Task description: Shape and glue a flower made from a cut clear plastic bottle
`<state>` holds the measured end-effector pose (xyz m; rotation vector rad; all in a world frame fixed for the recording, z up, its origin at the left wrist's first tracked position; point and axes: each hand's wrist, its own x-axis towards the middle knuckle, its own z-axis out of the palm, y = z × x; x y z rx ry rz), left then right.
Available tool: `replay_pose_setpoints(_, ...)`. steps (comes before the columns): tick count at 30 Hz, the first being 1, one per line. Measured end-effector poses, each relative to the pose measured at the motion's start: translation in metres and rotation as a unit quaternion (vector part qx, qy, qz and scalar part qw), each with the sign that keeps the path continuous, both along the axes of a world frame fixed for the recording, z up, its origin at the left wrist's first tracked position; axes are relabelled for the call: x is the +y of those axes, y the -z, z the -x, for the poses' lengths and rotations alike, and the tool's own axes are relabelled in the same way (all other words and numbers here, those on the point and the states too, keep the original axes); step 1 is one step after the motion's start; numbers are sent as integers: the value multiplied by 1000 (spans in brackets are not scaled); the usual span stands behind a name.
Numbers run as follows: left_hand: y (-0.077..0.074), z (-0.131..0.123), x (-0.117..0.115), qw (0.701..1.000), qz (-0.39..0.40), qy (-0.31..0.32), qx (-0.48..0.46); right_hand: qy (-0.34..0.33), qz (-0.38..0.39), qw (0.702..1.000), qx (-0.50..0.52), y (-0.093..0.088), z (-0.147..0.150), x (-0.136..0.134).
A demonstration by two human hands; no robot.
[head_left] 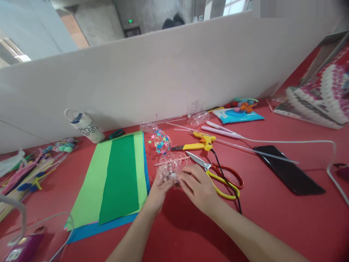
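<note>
A clear, crinkled plastic piece [170, 162], looking like cut plastic bottle material, is held between both hands above the red table. My left hand [159, 191] is closed around its left and near side. The fingers of my right hand [199, 185] are bent and pinched at its near right edge, by a small whitish spot; the fingertips are partly hidden. Just right of my right hand lie scissors [208, 166] with red and yellow handles. Beyond them are a yellow glue gun [205, 140] and a yellow utility knife [193, 146]. A clear ball with colored stars [161, 141] sits behind the plastic.
Green and blue sheets [120, 182] lie to the left, with a white tumbler [87, 127] behind. A black phone [289, 169], a pink hair straightener [222, 131] and a blue wipes pack [240, 115] are on the right. A white partition [163, 72] borders the table's back.
</note>
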<state>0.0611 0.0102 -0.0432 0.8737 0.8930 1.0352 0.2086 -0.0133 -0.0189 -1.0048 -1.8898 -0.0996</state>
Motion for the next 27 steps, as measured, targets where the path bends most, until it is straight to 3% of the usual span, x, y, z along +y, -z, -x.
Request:
replay_pose_setpoints(7,-2,4,3,992,-62,-15,108,8,-1,999,-33,1,-1,3)
replay_pose_setpoints(15,-13,3,4,983,-129,2,127,20,18,999,-24,0,-2,3)
replay_pose_setpoints(27,-11,8,5,960,-179,-6,215,20,29,999,-7,-4,0,-1)
